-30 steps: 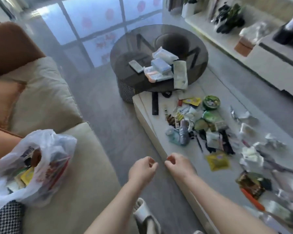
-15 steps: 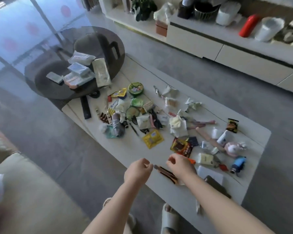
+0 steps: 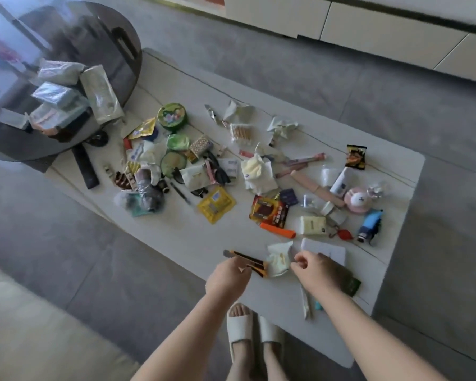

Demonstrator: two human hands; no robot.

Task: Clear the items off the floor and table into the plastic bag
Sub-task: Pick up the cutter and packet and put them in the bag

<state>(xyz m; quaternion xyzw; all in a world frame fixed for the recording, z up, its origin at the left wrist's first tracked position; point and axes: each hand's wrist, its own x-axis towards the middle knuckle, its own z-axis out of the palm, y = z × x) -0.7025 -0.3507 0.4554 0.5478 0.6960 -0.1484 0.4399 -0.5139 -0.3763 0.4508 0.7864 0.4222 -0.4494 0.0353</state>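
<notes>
A white low table is strewn with several wrappers, packets and small items. Near its front edge lies a black and orange wrapper; my left hand has its curled fingertips pinching the wrapper's lower edge. Beside it sits a crumpled pale wrapper. My right hand pinches that wrapper's right edge with thumb and forefinger. The plastic bag is out of view.
On the table lie a yellow packet, a red snack pack, an orange lighter, a green tin and a blue item. A round glass table with tissue packs stands at left. The sofa edge is at lower left.
My view swung from the sofa and bag to the white table. Both hands moved forward and down onto the wrappers at the table's front edge.
</notes>
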